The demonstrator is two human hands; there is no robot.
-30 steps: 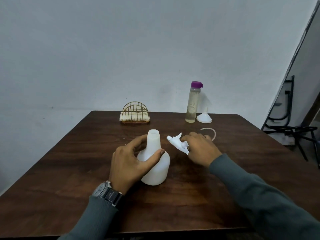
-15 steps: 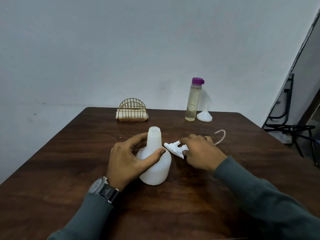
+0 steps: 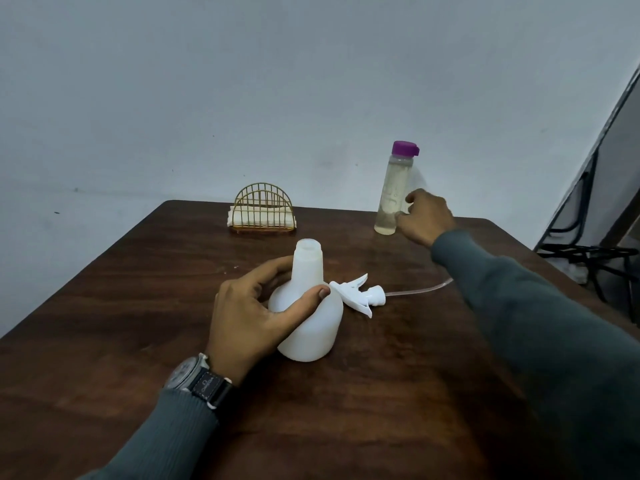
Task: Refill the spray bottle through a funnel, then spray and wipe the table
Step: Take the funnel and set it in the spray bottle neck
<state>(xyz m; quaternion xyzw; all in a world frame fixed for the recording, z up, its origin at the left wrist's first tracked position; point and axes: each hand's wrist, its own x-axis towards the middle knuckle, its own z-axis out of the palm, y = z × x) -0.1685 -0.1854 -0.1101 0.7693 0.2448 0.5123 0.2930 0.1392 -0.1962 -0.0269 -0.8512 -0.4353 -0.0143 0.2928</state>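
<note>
Pale bare wall [image 3: 242,98] backs a dark wooden bench [image 3: 381,410], and the spray bottle [image 3: 311,327] stands upright near its middle with the neck open. The left hand [image 3: 249,317] has its grip wrapped round the bottle's shoulder, thumb across the front and fingers behind the neck, pinning it to the bench. Just beside it on the right lies the trigger head [image 3: 356,294], on its side, its dip tube [image 3: 419,289] trailing away across the wood. The right hand [image 3: 427,216] is stretched to the far edge, fingers curved right beside the refill bottle [image 3: 393,199], which is capped in purple and holds pale liquid. Whether that grip has closed on anything I cannot tell. No funnel shows; it may be hidden behind this hand. A gold wire holder [image 3: 263,211] with folded cloths [image 3: 256,220] waits at the back for the wiping. The step in hand looks like fetching what the refill needs, with nothing poured yet. To do it well, seat the funnel squarely in the open neck before uncapping, hold the white bottle firm at its shoulder so the light body cannot tip, and pour slowly so the liquid does not back up and spill.
</note>
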